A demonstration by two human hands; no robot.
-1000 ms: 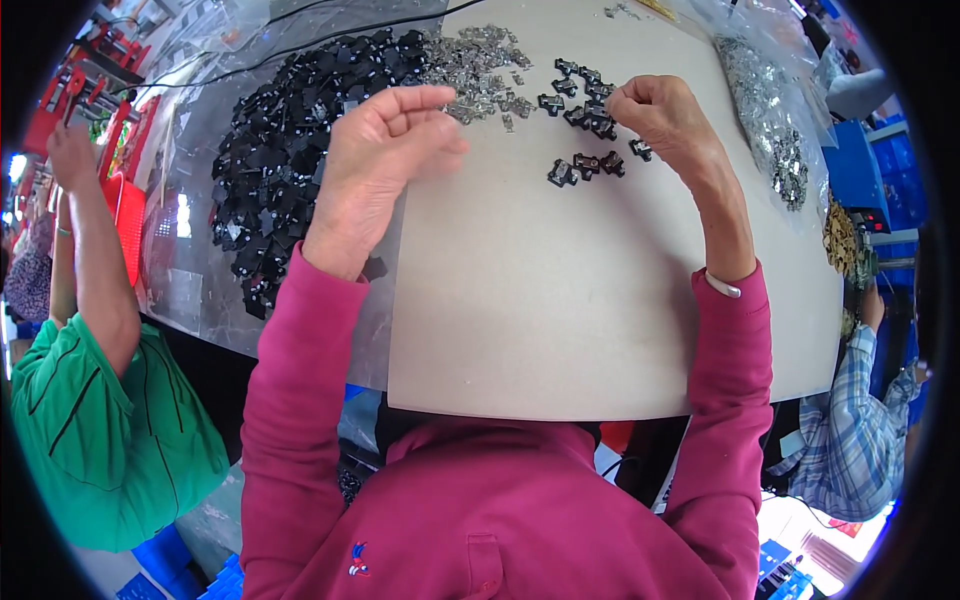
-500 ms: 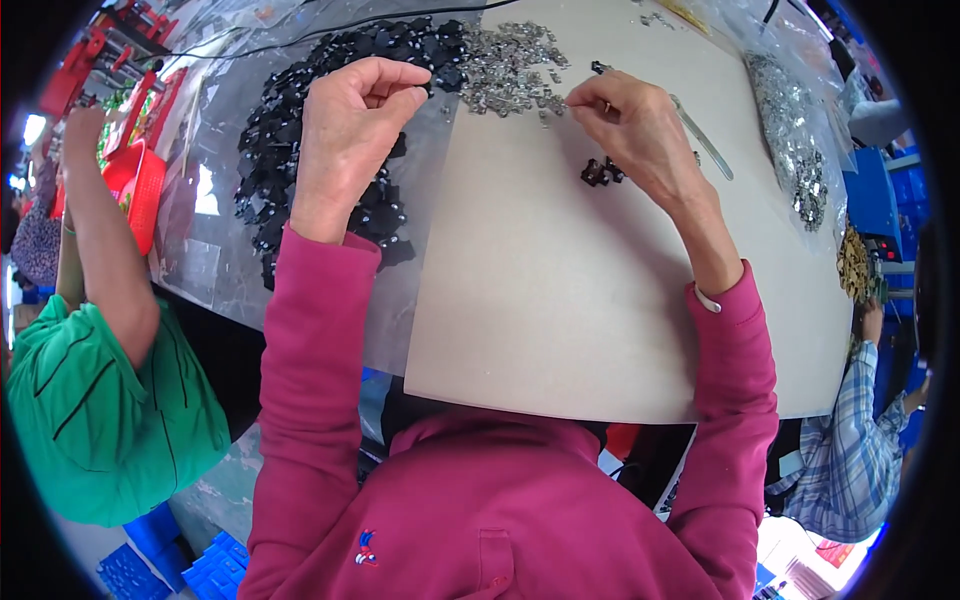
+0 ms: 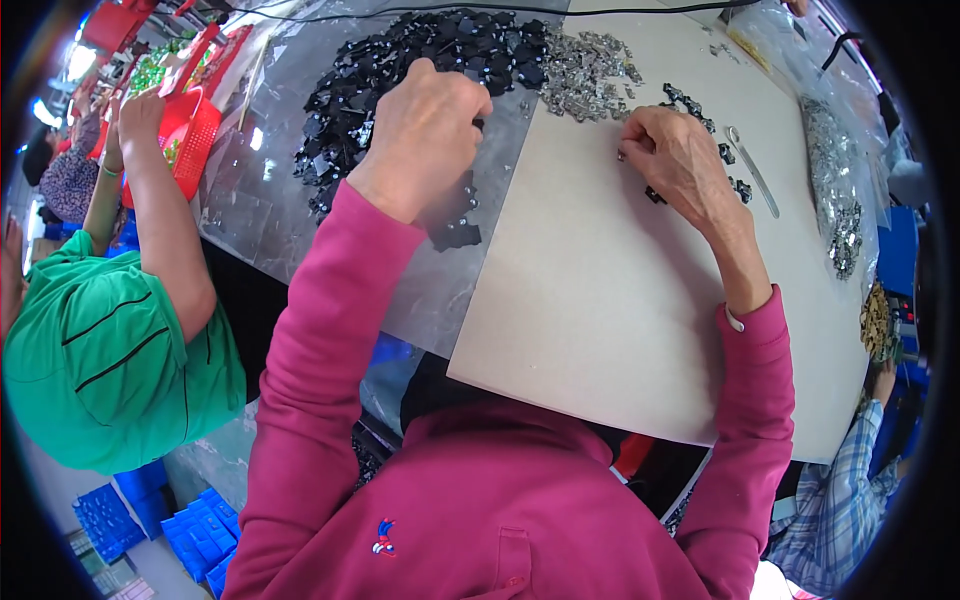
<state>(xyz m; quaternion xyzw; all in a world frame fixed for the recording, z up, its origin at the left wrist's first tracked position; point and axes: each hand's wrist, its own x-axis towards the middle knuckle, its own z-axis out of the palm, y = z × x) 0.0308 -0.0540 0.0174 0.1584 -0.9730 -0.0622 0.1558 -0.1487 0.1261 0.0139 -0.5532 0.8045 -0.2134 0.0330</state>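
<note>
My left hand (image 3: 422, 140) is closed in a pinch, back upward, over the near right side of a heap of flat black pieces (image 3: 350, 95). A small black piece (image 3: 479, 124) shows at its fingertips. My right hand (image 3: 682, 165) hovers above the beige board (image 3: 590, 300), thumb and fingers pressed together. Whatever they hold is too small to make out. Beyond the hands, a pile of small clear and silvery parts (image 3: 590, 75) sits beside the black heap. Several small dark shiny pieces (image 3: 690, 105) lie around my right hand, partly covered by it.
A slim metal tool (image 3: 752, 172) lies right of my right hand. Farther right is a clear bag of shiny parts (image 3: 835, 180). Plastic sheeting (image 3: 420, 310) covers the table's left side. A black cable (image 3: 450, 12) crosses the far edge. A person in green (image 3: 110, 340) works at left, by a red basket (image 3: 200, 145).
The whole view has shifted, moving the table rightward in the picture. My left hand has turned its back upward. My right hand has drawn nearer to me, away from the clear parts.
</note>
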